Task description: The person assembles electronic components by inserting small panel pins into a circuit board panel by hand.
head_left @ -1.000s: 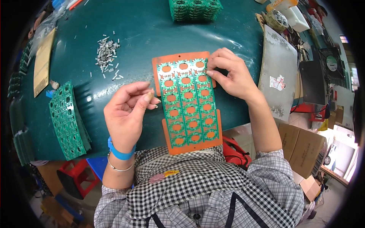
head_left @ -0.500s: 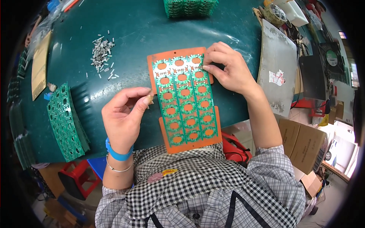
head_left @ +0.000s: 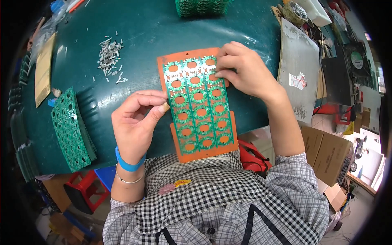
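Note:
A green circuit board panel [head_left: 198,104] with rows of oval cut-outs lies on an orange board [head_left: 173,141], its near end close to my body. My right hand [head_left: 241,69] is over the panel's upper right corner, thumb and fingertips pinched together at a cut-out there. Whatever sits between those fingertips is hidden. Beside the panel's left edge, my left hand [head_left: 136,116] has its thumb and forefinger pressed together. Anything in that pinch is too small to name. Small whitish-grey pieces [head_left: 109,57] lie in a loose pile beyond my left hand.
A stack of green panels [head_left: 71,128] leans at the left, and another stack [head_left: 202,7] stands at the far edge. A grey metal sheet [head_left: 298,69] lies to the right. Brown cartons [head_left: 326,153] and a red stool [head_left: 83,192] stand below the green table [head_left: 134,24].
My left hand has moved slightly right, up to the panel's left edge. My right hand has shifted slightly left and down over the upper right corner. The panel and orange board have barely moved.

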